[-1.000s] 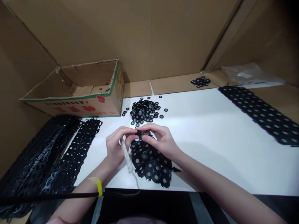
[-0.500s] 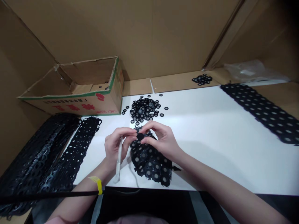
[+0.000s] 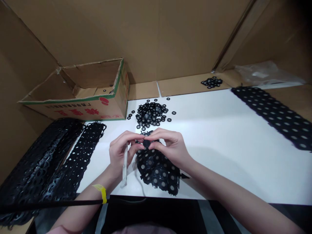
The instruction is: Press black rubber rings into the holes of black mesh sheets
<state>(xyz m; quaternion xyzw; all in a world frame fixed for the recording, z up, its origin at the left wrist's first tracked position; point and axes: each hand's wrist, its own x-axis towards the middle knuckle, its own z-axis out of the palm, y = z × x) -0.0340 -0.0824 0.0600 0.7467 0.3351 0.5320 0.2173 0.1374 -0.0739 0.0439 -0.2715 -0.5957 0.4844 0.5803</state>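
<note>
A small black round piece point(image 3: 146, 143) is pinched between the fingertips of my left hand point(image 3: 123, 149) and my right hand point(image 3: 172, 146). Both hands are closed, thumbs below and fingers above. A slim white stick point(image 3: 124, 169), which looks wrapped in tape, also hangs from my left hand. Under my hands lies a black rubber sheet point(image 3: 156, 172) with rows of round holes, its upper part covered by my fingers. Just beyond my fingertips is a heap of loose black rubber rings point(image 3: 151, 114).
A cardboard box point(image 3: 85, 109) with a few rings inside stands at the back left. Black perforated sheets point(image 3: 36, 159) are stacked at left; another sheet point(image 3: 273, 117) lies at right. Rings point(image 3: 211, 82) and a clear plastic bag point(image 3: 265, 73) lie at the back. A yellow-taped black cord point(image 3: 60, 204) crosses my left forearm.
The round piece has turned between my fingertips and shows its dark face more fully. The white stick has swung left and hangs more upright. My hands stay over the sheet.
</note>
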